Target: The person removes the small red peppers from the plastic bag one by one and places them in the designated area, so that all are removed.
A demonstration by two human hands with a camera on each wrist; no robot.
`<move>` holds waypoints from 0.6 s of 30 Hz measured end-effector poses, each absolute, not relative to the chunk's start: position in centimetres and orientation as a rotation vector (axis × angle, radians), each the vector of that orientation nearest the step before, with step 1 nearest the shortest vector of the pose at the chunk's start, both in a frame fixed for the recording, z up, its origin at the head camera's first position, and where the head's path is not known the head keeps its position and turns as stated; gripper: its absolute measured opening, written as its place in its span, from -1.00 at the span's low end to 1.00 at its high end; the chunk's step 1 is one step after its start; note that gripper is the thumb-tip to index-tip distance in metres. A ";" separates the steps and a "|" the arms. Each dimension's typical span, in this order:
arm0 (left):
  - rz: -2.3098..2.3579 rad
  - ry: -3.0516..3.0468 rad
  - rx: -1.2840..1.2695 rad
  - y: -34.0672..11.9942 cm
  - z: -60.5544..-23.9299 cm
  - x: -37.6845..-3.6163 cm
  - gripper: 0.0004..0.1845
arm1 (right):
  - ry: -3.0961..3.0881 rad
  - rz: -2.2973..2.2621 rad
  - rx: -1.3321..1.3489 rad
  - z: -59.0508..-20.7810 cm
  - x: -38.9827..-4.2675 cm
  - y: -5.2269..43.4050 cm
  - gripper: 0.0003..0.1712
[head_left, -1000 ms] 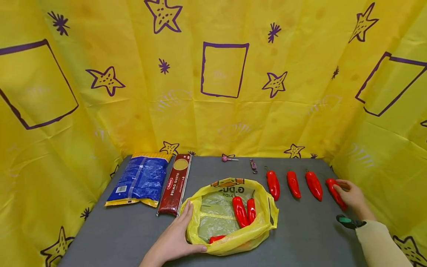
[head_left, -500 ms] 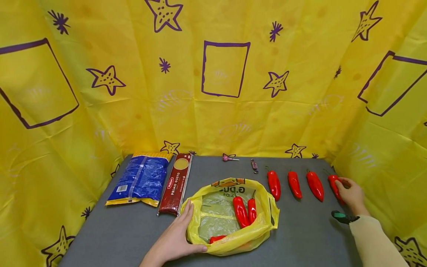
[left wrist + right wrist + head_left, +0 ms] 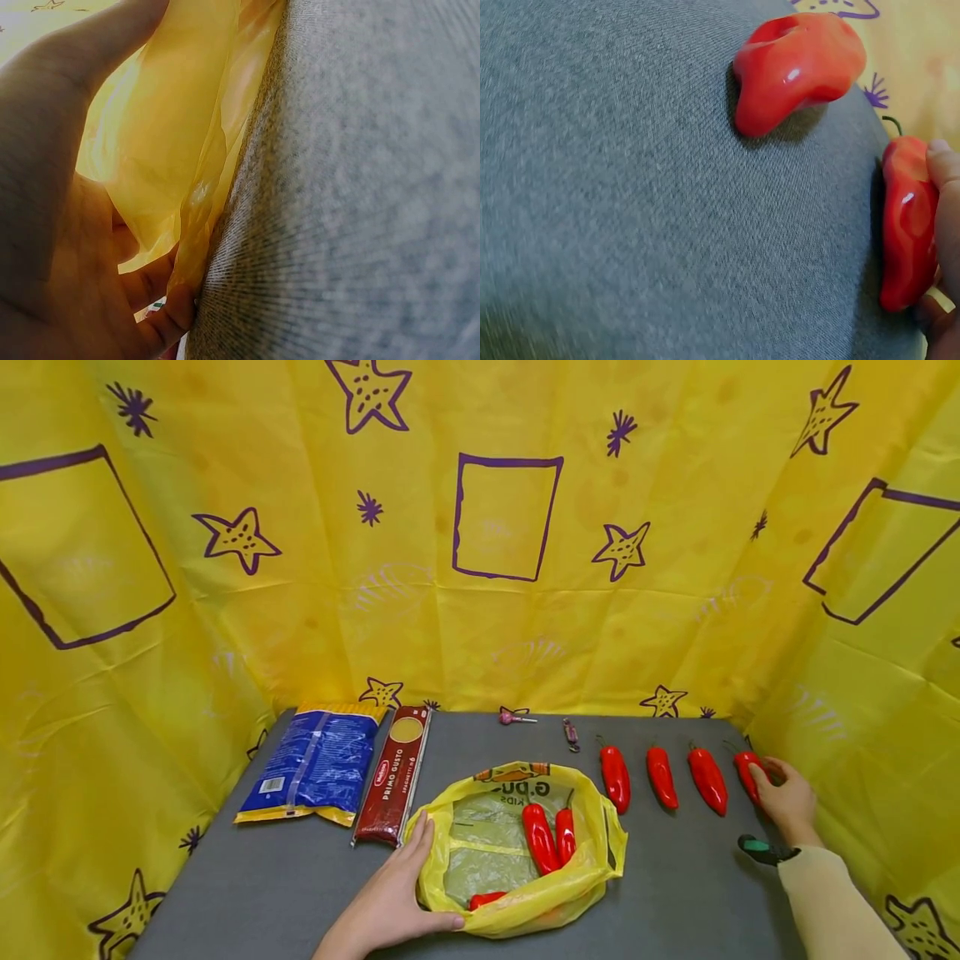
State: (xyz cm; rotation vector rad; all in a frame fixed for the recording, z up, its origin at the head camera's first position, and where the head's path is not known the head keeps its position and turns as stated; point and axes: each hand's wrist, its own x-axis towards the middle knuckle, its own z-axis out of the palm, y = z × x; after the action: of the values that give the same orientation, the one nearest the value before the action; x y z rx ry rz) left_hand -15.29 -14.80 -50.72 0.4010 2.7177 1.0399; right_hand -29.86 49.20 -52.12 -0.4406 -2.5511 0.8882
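Observation:
My left hand (image 3: pixel 397 893) holds the left side of an upright yellow plastic bag (image 3: pixel 525 914), its thumb along the near side and its fingers round the left wall. Inside the bag's wide mouth lie several red peppers (image 3: pixel 542 839). At the far right, my right hand (image 3: pixel 789 795) grips the end red pepper (image 3: pixel 746 770) of a row, thumb on one side and fingers on the other. The right wrist view shows this gripped pepper (image 3: pixel 907 225) with its green stem, low over the grey surface. Another pepper (image 3: pixel 799 67) lies near it.
Three more peppers (image 3: pixel 707 779) lie between the bag and my right hand. Behind the bag are a lollipop (image 3: pixel 510 717) and a wrapped candy (image 3: pixel 571 735). Left of it lie a red spaghetti pack (image 3: pixel 393 781) and a blue packet (image 3: pixel 318 764). Yellow curtains (image 3: pixel 420 610) enclose the table.
My right hand has shifted slightly left and settled its grip on the end pepper, which has moved a little up. The left hand and the bag have stayed in place.

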 end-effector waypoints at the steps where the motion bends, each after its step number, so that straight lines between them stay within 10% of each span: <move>1: 1.041 2.717 0.399 -14.8 -50.7 -15.3 0.54 | -2.553 0.894 -0.440 -52.0 -29.8 49.2 -0.36; 18: 1.027 2.708 0.383 -14.7 -50.6 -15.4 0.54 | -2.416 0.936 -0.378 -50.4 -28.6 49.0 -0.41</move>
State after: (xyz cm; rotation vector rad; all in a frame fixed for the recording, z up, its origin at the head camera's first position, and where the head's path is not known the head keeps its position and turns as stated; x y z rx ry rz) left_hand -15.37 -14.70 -50.64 0.3827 2.7082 1.0272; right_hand -28.58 48.97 -50.41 -0.3782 -2.4157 0.9355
